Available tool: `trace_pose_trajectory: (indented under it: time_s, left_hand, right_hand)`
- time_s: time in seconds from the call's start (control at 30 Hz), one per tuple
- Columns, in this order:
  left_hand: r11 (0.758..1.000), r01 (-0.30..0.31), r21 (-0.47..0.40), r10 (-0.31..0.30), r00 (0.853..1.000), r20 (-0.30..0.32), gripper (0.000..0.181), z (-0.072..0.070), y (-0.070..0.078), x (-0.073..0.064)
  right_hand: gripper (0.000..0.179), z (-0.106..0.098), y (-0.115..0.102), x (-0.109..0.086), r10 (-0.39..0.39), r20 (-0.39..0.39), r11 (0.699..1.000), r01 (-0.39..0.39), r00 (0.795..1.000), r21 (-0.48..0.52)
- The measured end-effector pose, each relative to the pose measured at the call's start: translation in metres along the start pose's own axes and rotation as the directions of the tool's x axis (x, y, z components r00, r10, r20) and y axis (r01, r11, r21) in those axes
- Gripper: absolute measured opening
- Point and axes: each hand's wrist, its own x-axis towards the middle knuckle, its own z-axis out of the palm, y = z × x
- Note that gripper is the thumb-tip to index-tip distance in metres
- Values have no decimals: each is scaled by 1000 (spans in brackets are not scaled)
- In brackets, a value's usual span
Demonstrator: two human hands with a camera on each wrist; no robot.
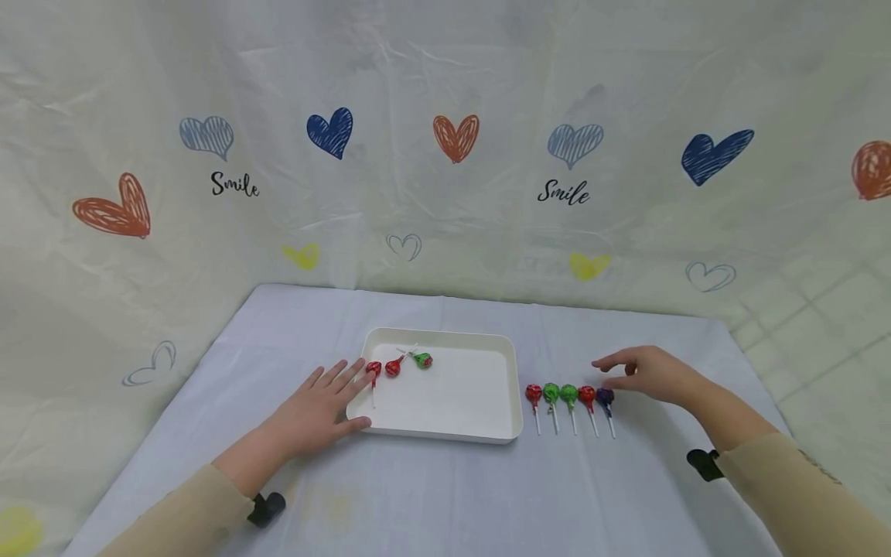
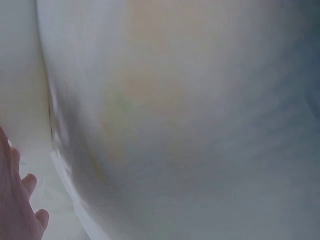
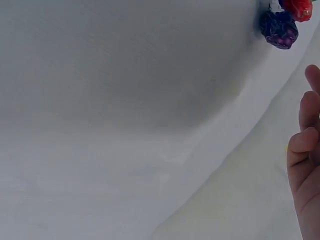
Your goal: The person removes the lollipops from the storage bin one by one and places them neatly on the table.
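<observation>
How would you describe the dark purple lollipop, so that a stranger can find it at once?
On the table, find the white tray; to its right lies a row of five lollipops. The dark purple lollipop lies at the row's right end, nearest the right hand. Its purple colour sets it apart: the other four are red or green.

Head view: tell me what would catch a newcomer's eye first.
Likely the five lollipops lined up right of the white tray, red, green, green, red and dark purple, with the right hand beside the dark lollipop. Three more lollipops lie in the tray's left half, near the left hand. Behind, blue, orange and yellow hearts dot the pale backdrop.
</observation>
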Motion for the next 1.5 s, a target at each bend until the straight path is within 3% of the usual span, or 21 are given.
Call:
trace_pose_trajectory:
  time_s: [0.53, 0.87, 1.2, 1.5]
  left_hand:
    - [1000, 1, 10, -1, 1000, -6, 87, 5, -3, 2]
    - [1000, -3, 13, 3, 1000, 1, 85, 1, -2, 1]
    - [1000, 5, 6, -5, 1000, 23, 87, 1, -3, 1]
    - [1000, 9, 13, -9, 1000, 23, 87, 2, -3, 3]
  right_hand:
    - [38, -1, -51, 27, -72, 16, 997, 73, 997, -16]
    - [33, 6, -90, 58, -174, 44, 984, 175, 984, -23]
    - [32, 12, -144, 94, -248, 73, 969, 249, 966, -3]
    - [35, 26, -183, 121, -275, 111, 961, 278, 955, -10]
